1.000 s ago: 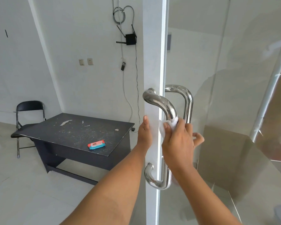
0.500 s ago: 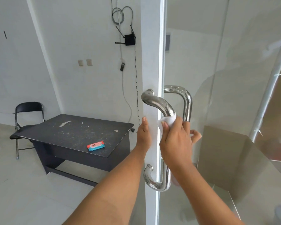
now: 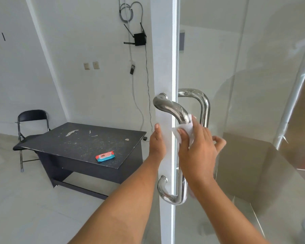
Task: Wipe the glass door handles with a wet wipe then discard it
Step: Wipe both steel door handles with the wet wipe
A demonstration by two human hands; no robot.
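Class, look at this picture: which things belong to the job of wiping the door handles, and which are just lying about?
Job: wet wipe, held by the right hand against the near handle; far handle behind the glass; left hand flat on the door edge; wipes pack on the desk.
Lying about: desk, folding chair, router, cables.

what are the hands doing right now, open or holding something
left hand: open, straight fingers pressed flat on the door frame.
right hand: closed, gripping the wet wipe around the near door handle.
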